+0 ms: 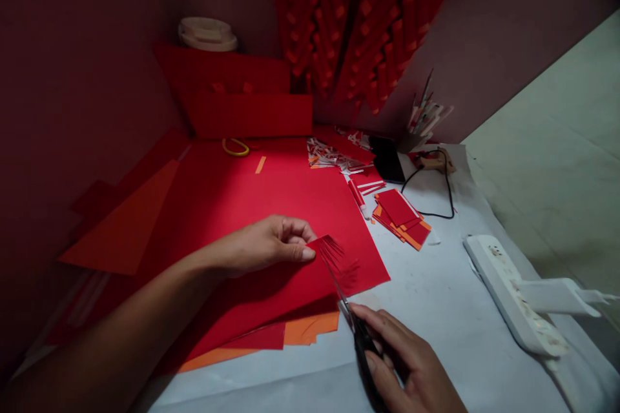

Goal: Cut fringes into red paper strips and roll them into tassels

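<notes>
My left hand [285,242] pinches the corner of a red paper piece [317,246] between thumb and fingers. Narrow cut strips fan out from the right side of that piece. My right hand [397,355] grips black-handled scissors [361,335]. Their blades point up and left and meet the strips of the held piece. Beneath lies a large red sheet [295,187], with orange paper [310,328] sticking out under its near edge.
A white power strip [513,297] lies on the right. Behind are cut red cards [400,213], paper scraps [334,153], a phone [387,160], a black cable [453,197] and yellow scissor handles [236,147]. Red paper ornaments [314,19] hang above.
</notes>
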### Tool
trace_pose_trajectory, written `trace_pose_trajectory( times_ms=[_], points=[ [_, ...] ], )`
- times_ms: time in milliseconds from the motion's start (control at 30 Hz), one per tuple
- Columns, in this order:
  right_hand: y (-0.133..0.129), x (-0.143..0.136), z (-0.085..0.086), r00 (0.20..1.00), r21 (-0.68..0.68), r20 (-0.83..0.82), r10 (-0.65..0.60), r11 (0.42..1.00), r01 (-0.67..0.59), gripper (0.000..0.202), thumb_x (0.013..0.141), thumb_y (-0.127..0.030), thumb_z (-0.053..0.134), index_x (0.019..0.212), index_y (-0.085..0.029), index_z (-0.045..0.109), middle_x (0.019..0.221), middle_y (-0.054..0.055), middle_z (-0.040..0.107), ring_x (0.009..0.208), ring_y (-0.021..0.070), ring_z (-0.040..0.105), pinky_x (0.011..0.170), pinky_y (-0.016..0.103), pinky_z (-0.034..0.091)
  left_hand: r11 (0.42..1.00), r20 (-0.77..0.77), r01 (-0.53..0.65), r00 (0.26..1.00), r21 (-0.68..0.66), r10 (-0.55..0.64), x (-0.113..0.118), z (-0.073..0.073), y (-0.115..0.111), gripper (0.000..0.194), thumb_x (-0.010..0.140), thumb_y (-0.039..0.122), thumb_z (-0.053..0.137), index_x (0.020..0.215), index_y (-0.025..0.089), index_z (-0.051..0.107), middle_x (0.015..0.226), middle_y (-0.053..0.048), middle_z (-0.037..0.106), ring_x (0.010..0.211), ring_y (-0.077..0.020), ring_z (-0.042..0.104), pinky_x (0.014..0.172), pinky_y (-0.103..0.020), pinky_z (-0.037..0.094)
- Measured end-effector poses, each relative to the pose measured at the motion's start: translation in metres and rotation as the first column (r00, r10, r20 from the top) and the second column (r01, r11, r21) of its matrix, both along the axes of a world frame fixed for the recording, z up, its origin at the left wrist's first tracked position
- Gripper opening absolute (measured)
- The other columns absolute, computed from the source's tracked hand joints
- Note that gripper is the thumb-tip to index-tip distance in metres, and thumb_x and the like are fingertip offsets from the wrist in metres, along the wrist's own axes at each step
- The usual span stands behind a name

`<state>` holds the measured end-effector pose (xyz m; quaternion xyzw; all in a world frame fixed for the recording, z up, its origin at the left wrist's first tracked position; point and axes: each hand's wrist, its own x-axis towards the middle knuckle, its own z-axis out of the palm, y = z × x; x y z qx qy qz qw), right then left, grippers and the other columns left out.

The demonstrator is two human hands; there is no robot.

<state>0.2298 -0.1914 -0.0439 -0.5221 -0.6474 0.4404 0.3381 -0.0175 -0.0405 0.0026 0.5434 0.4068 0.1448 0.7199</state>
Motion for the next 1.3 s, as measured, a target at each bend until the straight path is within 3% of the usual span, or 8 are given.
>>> trace_pose_trajectory(
  times_ms=[133,267,967,1300],
  points=[
    [-0.0001,-0.0007,-0.0003,1.000,0.017,0.011,-0.028,0.999,0.028,0.042,0.085,-0.024,0.056,0.126,-0.029,0.065,0.082,0.006,0.067,0.057,0.0175,0.062,0.039,0.019,0.050,0.993,0.051,-0.115,0.992,-0.022,0.116,-0.0045,-0.0010,0.0051,0.029,0.074,0.039,0.078,0.083,0.016,0.062,0.070,0.004,0.057,0.061,-0.0091,0.043,0.058,-0.022,0.030],
    [-0.0005,-0.0003,-0.0003,1.000,0.000,0.016,-0.020,1.000,0.020,0.042,0.085,-0.024,0.057,0.126,-0.029,0.065,0.085,0.006,0.070,0.053,0.0164,0.063,0.038,0.019,0.051,0.987,0.055,-0.155,0.986,-0.039,0.157,-0.0073,-0.0033,0.0071,0.026,0.074,0.036,0.078,0.082,0.017,0.062,0.071,0.004,0.059,0.061,-0.0092,0.047,0.061,-0.023,0.033],
    [-0.0033,-0.0016,-0.0014,0.999,-0.024,-0.039,-0.037,0.999,0.036,0.042,0.083,-0.024,0.058,0.125,-0.027,0.066,0.081,0.006,0.066,0.058,0.0172,0.062,0.036,0.017,0.045,0.989,0.029,-0.147,0.989,-0.021,0.148,-0.0043,-0.0026,0.0057,0.027,0.073,0.038,0.078,0.081,0.017,0.062,0.069,0.004,0.057,0.060,-0.0091,0.043,0.059,-0.023,0.030],
    [-0.0034,-0.0024,-0.0013,0.997,-0.044,-0.054,-0.046,0.998,0.043,0.045,0.081,-0.024,0.057,0.124,-0.030,0.067,0.089,0.008,0.070,0.063,0.0194,0.066,0.044,0.022,0.051,0.991,0.033,-0.121,0.992,-0.049,0.123,-0.0010,0.0004,0.0038,0.027,0.073,0.037,0.078,0.082,0.016,0.063,0.069,0.005,0.057,0.061,-0.0093,0.043,0.059,-0.023,0.029]
  ],
)
